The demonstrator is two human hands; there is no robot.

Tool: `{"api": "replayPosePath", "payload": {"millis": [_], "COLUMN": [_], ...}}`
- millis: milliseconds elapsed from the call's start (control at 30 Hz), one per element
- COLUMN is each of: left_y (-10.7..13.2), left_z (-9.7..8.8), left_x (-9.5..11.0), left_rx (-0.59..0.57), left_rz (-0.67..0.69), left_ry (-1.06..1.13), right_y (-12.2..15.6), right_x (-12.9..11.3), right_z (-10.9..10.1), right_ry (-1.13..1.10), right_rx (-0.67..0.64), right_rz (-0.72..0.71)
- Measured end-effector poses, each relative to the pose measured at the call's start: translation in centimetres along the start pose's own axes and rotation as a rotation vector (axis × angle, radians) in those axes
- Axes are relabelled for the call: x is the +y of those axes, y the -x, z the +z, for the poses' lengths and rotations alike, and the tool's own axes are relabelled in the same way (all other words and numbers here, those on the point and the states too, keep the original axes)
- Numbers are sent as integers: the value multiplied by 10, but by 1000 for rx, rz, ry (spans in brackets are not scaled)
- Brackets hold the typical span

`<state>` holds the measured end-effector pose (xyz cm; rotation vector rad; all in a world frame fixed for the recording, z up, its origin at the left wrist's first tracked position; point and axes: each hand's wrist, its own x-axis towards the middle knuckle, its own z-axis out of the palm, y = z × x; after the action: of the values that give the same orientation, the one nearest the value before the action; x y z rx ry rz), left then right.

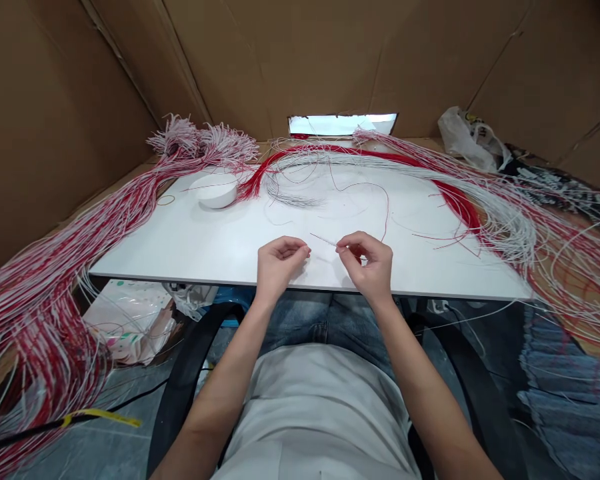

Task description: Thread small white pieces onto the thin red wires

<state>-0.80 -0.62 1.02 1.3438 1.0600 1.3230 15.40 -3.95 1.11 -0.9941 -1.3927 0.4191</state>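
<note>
At the front edge of the white counter (180, 248), the left hand (279, 261) and the right hand (369, 265) rest close together, both with the fingers pinched narrow. The right fingers (345, 249) hold a short thin wire (324, 239) lying over the counter; whether the left pinch holds anything, I cannot tell. Farther left stands a white bowl (214, 191), its inside not visible, and red and white wire bundles (500, 220) curve around the far edge.
</note>
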Motion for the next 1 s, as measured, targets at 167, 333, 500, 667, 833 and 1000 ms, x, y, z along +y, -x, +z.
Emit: {"api": "replayPosePath", "payload": {"millis": [167, 333, 500, 667, 833, 1000], "left_y": [-3, -2, -1, -1, -1, -1], "left_z": [-12, -11, -11, -12, -11, -11], "left_x": [5, 6, 6, 5, 7, 7], "left_rx": [-97, -125, -140, -138, -109, -103], "left_rz": [-157, -154, -145, -143, -158, -155], "left_ry": [344, 383, 397, 389, 365, 349], "right_y": [0, 0, 1, 0, 0, 0], "right_x": [-1, -2, -2, -3, -4, -3], "right_z": [-1, -1, -1, -1, -1, -1], "right_ry": [-17, 1, 25, 35, 43, 51], "right_rx": [-79, -112, -123, -129, -131, -129], "right_rz": [-57, -87, -97, -101, -106, -109]}}
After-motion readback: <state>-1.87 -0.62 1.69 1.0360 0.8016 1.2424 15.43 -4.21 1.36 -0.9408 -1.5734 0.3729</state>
